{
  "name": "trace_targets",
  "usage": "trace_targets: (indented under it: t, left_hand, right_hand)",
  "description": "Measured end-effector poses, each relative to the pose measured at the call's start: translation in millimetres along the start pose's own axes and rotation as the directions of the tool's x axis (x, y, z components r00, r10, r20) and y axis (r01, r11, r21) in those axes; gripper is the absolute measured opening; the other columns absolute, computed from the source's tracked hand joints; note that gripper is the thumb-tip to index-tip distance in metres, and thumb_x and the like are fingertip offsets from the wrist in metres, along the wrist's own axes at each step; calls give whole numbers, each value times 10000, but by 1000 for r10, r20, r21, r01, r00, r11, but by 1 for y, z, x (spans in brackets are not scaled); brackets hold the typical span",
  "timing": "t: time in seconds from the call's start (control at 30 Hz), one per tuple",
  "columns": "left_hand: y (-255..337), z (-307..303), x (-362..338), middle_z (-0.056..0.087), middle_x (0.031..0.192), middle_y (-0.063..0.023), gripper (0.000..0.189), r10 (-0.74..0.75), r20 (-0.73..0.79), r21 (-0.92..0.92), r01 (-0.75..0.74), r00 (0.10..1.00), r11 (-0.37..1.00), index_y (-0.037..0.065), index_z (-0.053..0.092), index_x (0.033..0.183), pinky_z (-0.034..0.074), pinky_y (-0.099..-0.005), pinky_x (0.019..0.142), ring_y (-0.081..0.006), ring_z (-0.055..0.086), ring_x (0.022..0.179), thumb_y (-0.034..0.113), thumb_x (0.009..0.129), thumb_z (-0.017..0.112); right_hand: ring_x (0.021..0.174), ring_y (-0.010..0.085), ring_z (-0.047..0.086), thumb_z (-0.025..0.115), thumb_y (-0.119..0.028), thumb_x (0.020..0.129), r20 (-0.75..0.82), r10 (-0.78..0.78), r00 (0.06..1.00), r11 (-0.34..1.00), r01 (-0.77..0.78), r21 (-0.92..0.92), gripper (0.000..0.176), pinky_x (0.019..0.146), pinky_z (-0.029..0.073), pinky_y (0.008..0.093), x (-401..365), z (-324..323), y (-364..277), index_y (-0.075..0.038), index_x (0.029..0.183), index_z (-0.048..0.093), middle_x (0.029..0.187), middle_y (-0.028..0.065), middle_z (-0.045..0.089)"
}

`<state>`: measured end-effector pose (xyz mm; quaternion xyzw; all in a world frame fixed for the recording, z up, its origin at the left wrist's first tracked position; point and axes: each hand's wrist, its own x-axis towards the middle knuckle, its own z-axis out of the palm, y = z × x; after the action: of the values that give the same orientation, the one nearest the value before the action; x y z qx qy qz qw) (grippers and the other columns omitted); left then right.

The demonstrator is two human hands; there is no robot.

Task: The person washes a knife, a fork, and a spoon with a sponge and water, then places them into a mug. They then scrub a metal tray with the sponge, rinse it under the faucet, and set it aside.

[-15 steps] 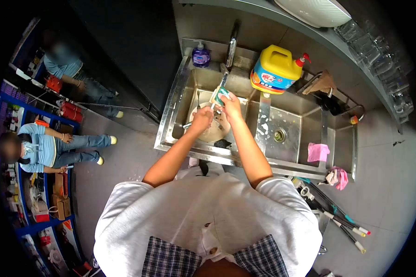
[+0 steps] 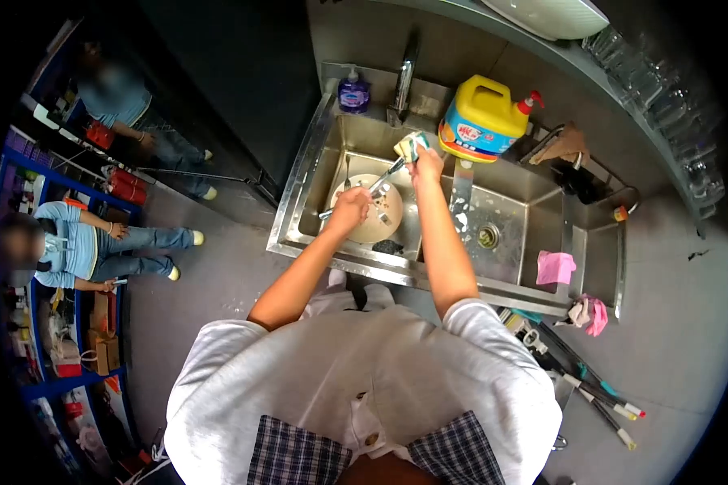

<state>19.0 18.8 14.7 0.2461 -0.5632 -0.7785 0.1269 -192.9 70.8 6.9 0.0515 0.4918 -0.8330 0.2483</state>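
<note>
My left hand is closed around a long shiny metal utensil, held at a slant over the left sink basin. In my right hand is a green and yellow sponge, up near the utensil's far end. Below, a round pale plate with food scraps and some cutlery lies in the basin. A fork leans at the plate's far left side. A dark mesh scrubber sits by its near edge. My left hand hides part of the plate.
Behind the basin stand a purple soap bottle, the faucet and a yellow detergent jug. A second basin lies to the right, with a pink cloth at its edge. Another person stands at the left by blue shelves.
My right hand with the sponge has moved up and right, away from my left hand, towards the utensil's far end. The utensil now slants more to the right. My left hand has barely moved.
</note>
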Motion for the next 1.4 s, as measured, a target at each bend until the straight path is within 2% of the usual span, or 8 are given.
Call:
trace_targets:
  t: [0.27, 0.37, 0.53, 0.7, 0.87, 0.93, 1.03, 1.4]
  left_hand:
    - [-21, -22, 9, 448, 572, 27, 167, 360, -102, 322, -312, 927, 894, 94, 543, 703, 344, -267, 442, -98, 422, 483, 150, 849, 487]
    - [-1, -35, 6, 452, 537, -8, 161, 151, -188, 37, -147, 970, 988, 56, 534, 731, 344, -269, 392, -104, 431, 451, 83, 834, 414]
    - [-14, -39, 29, 529, 652, -67, 156, 431, -165, 487, -307, 887, 818, 57, 562, 774, 428, -319, 542, -166, 520, 588, 165, 861, 490]
    - [-10, -26, 22, 569, 730, -105, 134, 269, -123, 634, -133, 955, 762, 61, 568, 800, 442, -337, 667, -206, 553, 712, 157, 857, 494]
    - [5, -25, 11, 556, 723, -78, 140, 243, 35, 256, -244, 969, 935, 29, 598, 875, 427, -321, 631, -153, 505, 683, 149, 882, 528]
    - [-19, -42, 21, 527, 700, 2, 138, 351, 137, 386, -376, 926, 843, 34, 596, 871, 422, -291, 579, -112, 489, 663, 150, 892, 524]
    - [16, -49, 5, 418, 541, 21, 192, 49, 108, 47, -54, 993, 997, 101, 508, 746, 318, -222, 436, -72, 392, 477, 129, 916, 424]
    - [17, 4, 39, 428, 526, -12, 158, 51, 127, 75, -61, 991, 995, 63, 489, 803, 329, -236, 398, -96, 398, 422, 130, 911, 395]
  right_hand:
    - [839, 273, 604, 582, -240, 858, -21, 146, 989, 883, -121, 453, 272, 701, 500, 400, 69, -66, 39, -60, 1060, 549, 931, 114, 616]
    - [887, 249, 616, 545, -177, 883, 45, 94, 995, 976, -101, 193, 265, 746, 538, 400, 38, -68, 23, -31, 1103, 520, 1041, 133, 604]
    - [854, 207, 594, 577, -156, 877, 419, 312, 853, 935, -354, 24, 213, 732, 528, 385, -37, -13, 47, -55, 1058, 527, 975, 74, 590]
    - [743, 132, 571, 589, -204, 868, 268, 325, 907, 946, -309, -102, 170, 593, 481, 309, -37, 13, 50, -114, 1007, 550, 898, 17, 605]
    - [693, 206, 613, 629, -91, 798, 5, -11, 1000, 999, 11, 30, 156, 525, 492, 352, 39, 4, 22, -10, 928, 600, 837, 89, 627]
    - [635, 183, 586, 637, -107, 774, -123, -368, 922, 874, 298, -384, 154, 556, 517, 359, 82, -14, 0, 6, 874, 607, 745, 94, 604]
    - [696, 211, 605, 560, -75, 825, -163, -295, 941, 955, 285, -83, 122, 501, 532, 332, 51, -1, -70, -29, 934, 532, 859, 91, 594]
    - [716, 163, 618, 562, -30, 814, 31, -66, 997, 964, 72, -255, 135, 543, 509, 291, -43, 27, -24, -8, 946, 582, 860, 84, 638]
